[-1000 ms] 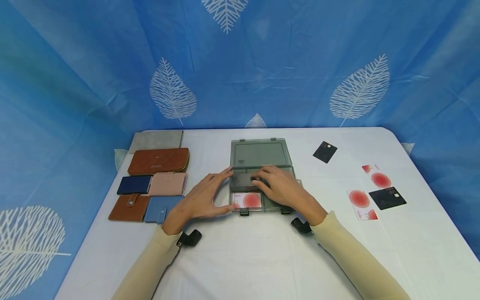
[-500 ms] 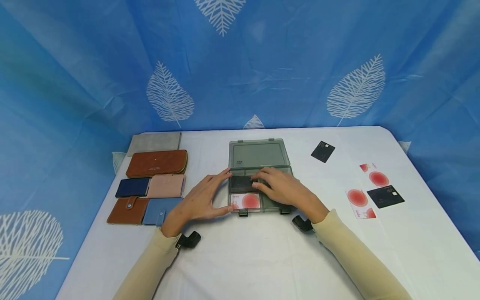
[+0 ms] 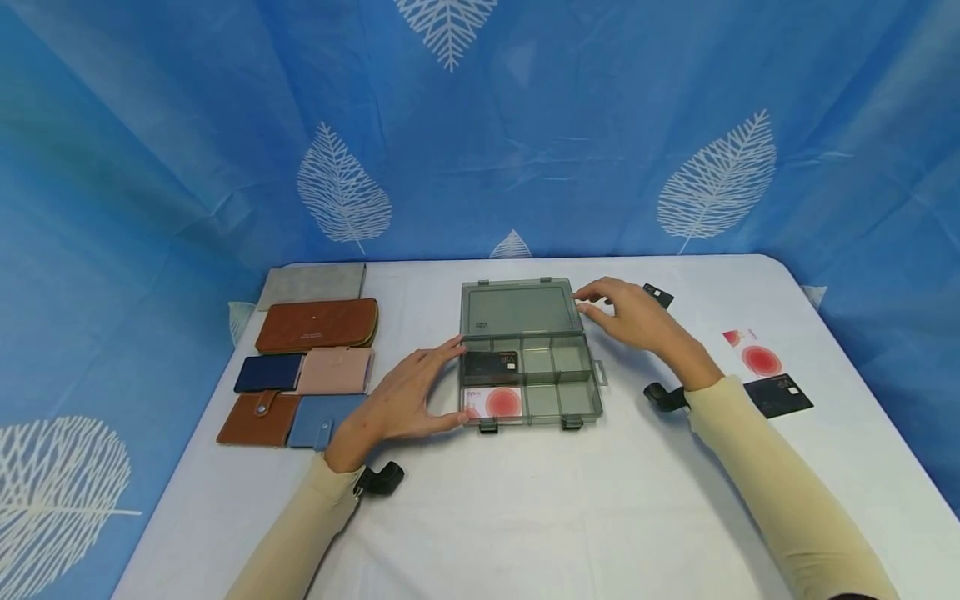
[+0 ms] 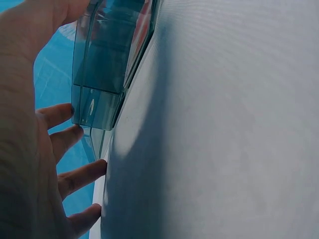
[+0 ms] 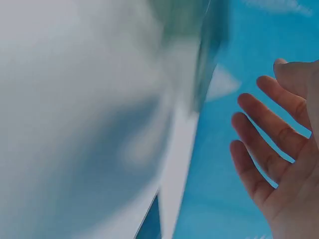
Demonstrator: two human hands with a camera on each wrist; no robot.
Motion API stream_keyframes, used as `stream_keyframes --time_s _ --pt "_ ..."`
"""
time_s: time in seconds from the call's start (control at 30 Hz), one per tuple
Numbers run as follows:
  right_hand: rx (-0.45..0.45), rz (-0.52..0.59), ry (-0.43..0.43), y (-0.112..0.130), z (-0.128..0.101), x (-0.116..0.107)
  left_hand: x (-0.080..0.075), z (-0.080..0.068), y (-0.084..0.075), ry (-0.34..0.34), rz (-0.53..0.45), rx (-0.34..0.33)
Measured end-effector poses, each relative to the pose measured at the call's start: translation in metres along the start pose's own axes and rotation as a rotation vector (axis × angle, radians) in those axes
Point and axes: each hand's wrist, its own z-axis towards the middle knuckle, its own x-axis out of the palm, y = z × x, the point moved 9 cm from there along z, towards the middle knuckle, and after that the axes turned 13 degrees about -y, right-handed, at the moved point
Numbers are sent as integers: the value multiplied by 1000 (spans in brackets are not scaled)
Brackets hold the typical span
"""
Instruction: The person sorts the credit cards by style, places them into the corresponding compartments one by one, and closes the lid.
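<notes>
1. Head view: left hand [image 3: 401, 400], fingers straight, braces the open compartment box [image 3: 528, 379] mid-table.
2. Right hand [image 3: 637, 319], fingers loosely spread, hovers beside a black card [image 3: 657, 294].
3. Pinch the card's edge; keep bracing the box.

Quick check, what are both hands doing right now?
Left hand: open, straight fingers against the left side of the box.
Right hand: open, holding nothing, by the lid's right edge.

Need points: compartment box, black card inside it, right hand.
compartment box [image 3: 587, 392], head view, bare right front wall.
black card [image 3: 489, 363], head view, card face.
right hand [image 3: 637, 317], head view, back of hand.
</notes>
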Motion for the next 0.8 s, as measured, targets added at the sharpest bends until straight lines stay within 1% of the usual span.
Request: stream_keyframes --time_s 0.17,0.27,0.33,0.43,0.53,0.67,0.8 --pt "86 -36 28 -59 7 -14 -1 1 0 -7 2 1" --pt "118 -63 45 -84 7 -20 -2 0 -1 -13 7 5" --pt "130 -72 56 -96 6 -22 -2 0 0 -16 12 5" --pt "153 -76 74 -109 2 -24 -3 -1 -1 -17 14 5" --pt "163 -75 91 -116 -2 -26 -3 -1 -1 -16 9 7" --pt "147 -92 94 -119 -7 -30 -2 -2 -2 -18 8 15" --pt "142 -139 97 -122 -14 -39 -3 -2 -1 -21 8 13"
